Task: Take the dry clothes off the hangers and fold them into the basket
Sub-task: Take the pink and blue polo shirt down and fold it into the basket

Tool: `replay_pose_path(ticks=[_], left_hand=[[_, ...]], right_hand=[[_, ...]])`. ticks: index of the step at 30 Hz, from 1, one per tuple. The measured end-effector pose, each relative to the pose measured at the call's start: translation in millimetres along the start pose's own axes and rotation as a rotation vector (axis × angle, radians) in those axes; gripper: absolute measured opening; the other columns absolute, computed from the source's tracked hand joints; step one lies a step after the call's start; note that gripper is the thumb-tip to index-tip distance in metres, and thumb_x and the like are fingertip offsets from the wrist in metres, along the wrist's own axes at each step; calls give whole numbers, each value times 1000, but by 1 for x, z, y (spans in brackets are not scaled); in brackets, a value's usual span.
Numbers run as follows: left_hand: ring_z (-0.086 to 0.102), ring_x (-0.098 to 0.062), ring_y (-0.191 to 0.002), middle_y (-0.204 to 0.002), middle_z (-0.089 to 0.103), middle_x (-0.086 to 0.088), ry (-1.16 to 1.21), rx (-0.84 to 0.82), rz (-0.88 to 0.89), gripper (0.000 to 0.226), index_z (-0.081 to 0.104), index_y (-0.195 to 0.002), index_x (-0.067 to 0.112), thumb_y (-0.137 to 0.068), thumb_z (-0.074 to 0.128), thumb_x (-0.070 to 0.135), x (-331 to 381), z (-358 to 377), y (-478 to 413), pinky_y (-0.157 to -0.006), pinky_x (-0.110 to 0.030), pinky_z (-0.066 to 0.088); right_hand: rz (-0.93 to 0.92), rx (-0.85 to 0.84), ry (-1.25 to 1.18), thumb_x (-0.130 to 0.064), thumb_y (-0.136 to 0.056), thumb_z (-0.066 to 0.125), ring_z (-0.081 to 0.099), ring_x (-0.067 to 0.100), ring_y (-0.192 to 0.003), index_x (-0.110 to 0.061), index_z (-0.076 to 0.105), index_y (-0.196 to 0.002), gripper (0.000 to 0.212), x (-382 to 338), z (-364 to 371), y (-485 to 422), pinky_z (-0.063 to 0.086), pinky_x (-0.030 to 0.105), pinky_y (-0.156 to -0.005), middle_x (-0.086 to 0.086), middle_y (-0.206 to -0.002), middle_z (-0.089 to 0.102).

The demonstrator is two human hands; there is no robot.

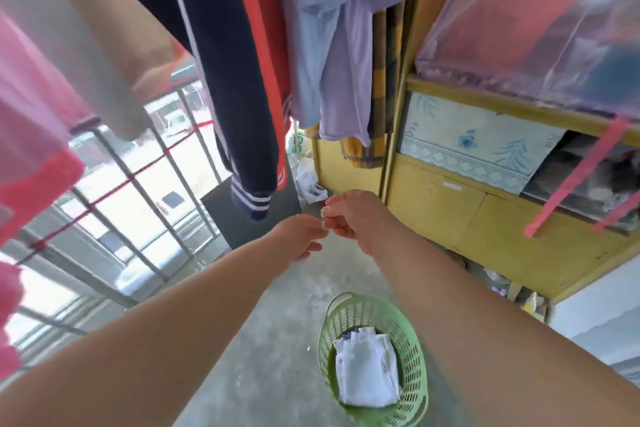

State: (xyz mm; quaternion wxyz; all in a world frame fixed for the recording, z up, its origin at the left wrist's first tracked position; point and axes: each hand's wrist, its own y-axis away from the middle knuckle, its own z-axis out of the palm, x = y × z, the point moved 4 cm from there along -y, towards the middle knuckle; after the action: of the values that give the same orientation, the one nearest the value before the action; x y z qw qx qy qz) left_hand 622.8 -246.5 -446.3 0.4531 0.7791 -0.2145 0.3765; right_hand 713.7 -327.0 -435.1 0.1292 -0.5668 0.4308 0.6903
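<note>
**While the rail hangs full, one fold lies in the basket**

Since neither hand carries a garment, I judge this the gap between pieces. The left hand [299,236] and right hand [356,218] are stretched out in front with fingers loosely curled and fingertips meeting, and no cloth shows in either. They sit just below the cuff of the navy striped jacket [235,80], likely the next thing within reach. A lilac shirt [346,80] hangs beside it to the right. The green basket [324,357] stands on the concrete floor [277,322] under the right forearm – close enough to drop folds straight down. A folded white cloth [367,371] lies flat on its bottom, leaving room for more.
</note>
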Motion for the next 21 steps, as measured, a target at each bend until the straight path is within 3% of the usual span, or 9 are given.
replay_pose_path(ticks=[2,5,7,9,12,15,19,21], left_hand=[[58,-11,-76,-93,59,0,-22,11,28,6,57,-96,20,-95,52,16,7,-21,19,-62,-20,38],[56,-8,-68,-80,58,2,-18,42,54,13,57,-83,18,-94,53,13,10,-56,48,-62,-20,39],[57,-9,-70,-82,59,2,-50,52,92,6,58,-93,13,-95,53,13,10,-81,67,-73,-25,48],[58,-9,-73,-82,60,3,-68,71,152,9,57,-102,15,-93,57,14,9,-107,89,-84,-31,52],[58,-8,-75,-83,60,6,-41,104,213,4,56,-95,19,-92,58,17,9,-149,127,-89,-33,51],[58,-6,-74,-82,60,7,-58,133,280,11,55,-85,24,-91,60,17,10,-190,172,-78,-25,51],[62,-11,-87,-98,65,-2,-128,206,373,18,59,-106,18,-89,63,15,12,-243,236,-69,-18,48],[59,-8,-77,-93,63,-1,-138,236,445,16,59,-104,18,-89,63,13,17,-273,270,-61,-14,48]], right_hand=[[-39,-42,33,-2,-87,60,61,16,-71,-15,58,-78,16,-20,22,14,53,26,-66,4,-81,62],[-95,-121,100,-3,-87,60,62,17,-73,-14,59,-79,13,-48,62,36,55,29,-70,6,-82,63],[-151,-146,137,-3,-87,60,63,19,-76,-15,60,-81,13,-67,89,54,56,32,-74,6,-83,64],[-214,-161,135,0,-87,60,63,18,-74,-15,60,-81,16,-84,115,74,56,29,-70,5,-81,63],[-302,-170,155,1,-88,60,64,14,-65,-17,59,-79,20,-110,154,109,56,27,-66,3,-78,63],[-376,-166,168,3,-86,63,63,11,-51,-15,61,-77,20,-133,195,147,54,24,-50,5,-70,63],[-482,-165,87,9,-81,65,61,17,-52,-7,64,-78,17,-165,244,195,53,28,-53,8,-64,63],[-530,-167,71,9,-83,64,61,14,-48,-6,65,-77,15,-182,268,219,55,26,-50,7,-62,64]])
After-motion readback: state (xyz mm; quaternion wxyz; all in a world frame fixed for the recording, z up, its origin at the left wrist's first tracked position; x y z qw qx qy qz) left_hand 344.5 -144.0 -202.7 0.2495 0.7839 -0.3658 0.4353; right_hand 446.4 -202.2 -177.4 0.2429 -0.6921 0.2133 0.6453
